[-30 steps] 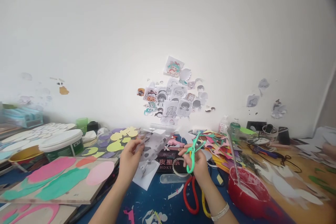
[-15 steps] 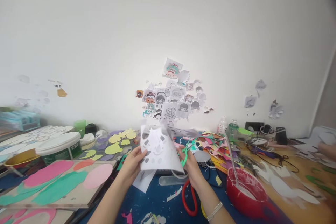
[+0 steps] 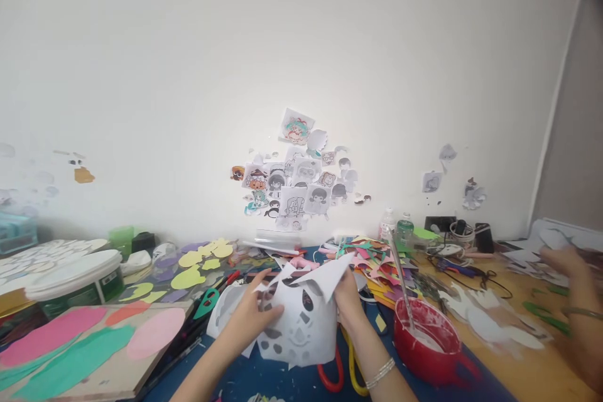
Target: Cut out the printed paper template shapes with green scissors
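Note:
A white sheet of paper with several cut-out holes bends between my two hands above the blue table. My left hand grips its left side, thumb and fingers spread over the edge. At the right, my right hand holds the sheet where a corner folds upward; its fingertips are partly behind the paper. Below the sheet a red handle loop and a yellow handle loop show. More white paper lies left of my left hand.
To the right stands a red pot with white paste and a long-handled tool. Coloured paper scraps lie behind it. At left are a lidded tub and a board with paper shapes. Another person's hand is at far right.
The sheet has come lower and its top right corner now folds over. My left hand has shifted onto its side. Green scissors seen at my right hand earlier are out of sight.

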`<state>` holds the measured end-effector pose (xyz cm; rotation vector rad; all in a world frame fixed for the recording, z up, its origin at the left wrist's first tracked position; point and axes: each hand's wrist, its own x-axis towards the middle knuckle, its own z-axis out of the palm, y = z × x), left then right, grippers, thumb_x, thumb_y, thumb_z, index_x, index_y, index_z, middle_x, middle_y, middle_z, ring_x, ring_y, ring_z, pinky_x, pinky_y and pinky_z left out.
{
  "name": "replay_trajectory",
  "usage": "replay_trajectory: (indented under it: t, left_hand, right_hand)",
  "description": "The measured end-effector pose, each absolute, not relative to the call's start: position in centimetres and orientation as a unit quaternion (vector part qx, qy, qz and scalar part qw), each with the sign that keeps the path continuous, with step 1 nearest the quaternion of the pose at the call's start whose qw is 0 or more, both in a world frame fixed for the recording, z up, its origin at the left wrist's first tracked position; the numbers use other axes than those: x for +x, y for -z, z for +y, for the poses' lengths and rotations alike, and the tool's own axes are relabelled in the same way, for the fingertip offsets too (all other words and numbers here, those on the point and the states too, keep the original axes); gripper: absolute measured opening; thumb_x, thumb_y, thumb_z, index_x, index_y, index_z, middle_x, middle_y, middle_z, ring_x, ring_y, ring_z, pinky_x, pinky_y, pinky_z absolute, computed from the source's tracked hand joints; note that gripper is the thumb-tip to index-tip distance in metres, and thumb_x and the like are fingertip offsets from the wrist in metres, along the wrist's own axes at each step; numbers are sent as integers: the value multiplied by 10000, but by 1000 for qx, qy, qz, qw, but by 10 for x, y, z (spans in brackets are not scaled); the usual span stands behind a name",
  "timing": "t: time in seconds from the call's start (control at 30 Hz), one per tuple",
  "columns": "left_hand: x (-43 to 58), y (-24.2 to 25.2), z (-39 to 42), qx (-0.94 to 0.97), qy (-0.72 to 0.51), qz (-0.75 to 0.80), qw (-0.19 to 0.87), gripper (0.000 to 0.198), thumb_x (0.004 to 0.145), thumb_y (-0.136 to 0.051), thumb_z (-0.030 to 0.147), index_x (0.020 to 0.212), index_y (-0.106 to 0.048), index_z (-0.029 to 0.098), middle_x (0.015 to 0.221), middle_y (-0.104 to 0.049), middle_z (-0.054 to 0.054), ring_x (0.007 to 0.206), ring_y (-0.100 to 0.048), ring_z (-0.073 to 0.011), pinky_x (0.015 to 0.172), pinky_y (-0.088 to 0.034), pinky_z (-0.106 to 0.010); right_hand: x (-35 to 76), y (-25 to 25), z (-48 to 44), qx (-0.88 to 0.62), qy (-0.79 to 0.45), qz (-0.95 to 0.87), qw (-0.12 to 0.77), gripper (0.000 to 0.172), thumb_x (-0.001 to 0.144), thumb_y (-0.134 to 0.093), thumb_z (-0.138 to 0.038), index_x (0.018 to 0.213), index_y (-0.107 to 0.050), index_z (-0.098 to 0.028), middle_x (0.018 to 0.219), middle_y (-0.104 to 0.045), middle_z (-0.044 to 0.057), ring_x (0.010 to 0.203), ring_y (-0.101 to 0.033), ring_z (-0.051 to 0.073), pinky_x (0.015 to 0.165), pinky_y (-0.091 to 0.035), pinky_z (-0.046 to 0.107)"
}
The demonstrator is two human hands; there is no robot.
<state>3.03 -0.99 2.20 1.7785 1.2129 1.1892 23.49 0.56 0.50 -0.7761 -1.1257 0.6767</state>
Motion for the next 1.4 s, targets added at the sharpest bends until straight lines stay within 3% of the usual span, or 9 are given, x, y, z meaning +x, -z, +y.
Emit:
replay_trajectory:
  t: [0.1,0.23,0.37,0.47,0.53,0.83,1.0,1.3,1.4]
  left_hand:
    - [36,-31,-22,721,-485,429,247,728,571,-667,336,1236,-382,262,1221,-467,-95,1106,-456,-257,859,-417,-347]
    - [43,-38,-35,744,-518,394,153,662,596,-658,329,1216,-434,277,1283,-428,-76,1187,-366,-275,953,-328,-396]
    - [42,-37,-35,716,-528,417,188,284,704,-540,397,906,-660,236,983,-649,-52,956,-554,-267,811,-430,-329]
    - [37,-37,-30,659,-504,510,227,402,710,-482,507,595,-679,176,628,-675,-52,724,-610,-279,652,-458,-321]
    - [35,-38,-28,635,-497,534,255,459,691,-482,549,529,-663,159,560,-665,-59,679,-619,-279,657,-455,-328]
    - [32,-51,-34,533,-572,469,411,422,645,-555,538,578,-645,131,620,-690,-92,648,-644,-247,688,-490,-332]
    - [19,-58,-33,544,-623,445,345,415,623,-607,480,892,-631,165,844,-688,-56,733,-623,-224,592,-484,-268]
    - [8,-55,-28,615,-572,522,148,261,693,-524,466,683,-545,207,565,-556,18,504,-478,-137,453,-369,-212]
    - [7,-51,-26,590,-594,523,163,267,702,-507,478,681,-514,212,528,-520,36,470,-467,-132,436,-377,-214]
  right_hand:
    - [234,-10,1,-380,-289,-516,711,376,648,-572,-161,1019,-525,-195,994,-592,64,926,-550,227,776,-453,322]
    - [229,-14,-4,-396,-214,-577,681,363,606,-527,-79,951,-549,-188,992,-590,60,958,-537,224,854,-410,327]
    - [223,-12,-7,-388,-149,-635,652,393,593,-506,-58,955,-562,-201,976,-586,53,940,-540,215,831,-429,308]
    - [221,-10,-8,-395,-110,-651,639,397,607,-503,-69,976,-561,-201,970,-575,54,914,-545,209,815,-442,308]
    - [221,-10,-10,-408,-87,-661,623,390,628,-490,-79,990,-558,-206,936,-573,53,872,-553,205,770,-462,303]
    - [225,-10,-11,-449,21,-686,573,450,594,-416,-61,986,-565,-225,949,-571,56,875,-569,215,683,-474,272]
    - [232,-10,-10,-445,59,-718,532,511,552,-391,-41,980,-577,-249,945,-580,44,897,-569,222,664,-473,259]
    - [232,-13,-14,-483,102,-688,532,528,558,-365,-40,1005,-563,-241,896,-570,41,785,-570,209,620,-454,271]
    - [235,-12,-13,-500,135,-652,554,478,607,-394,-47,1016,-550,-238,940,-567,55,849,-548,236,683,-446,318]
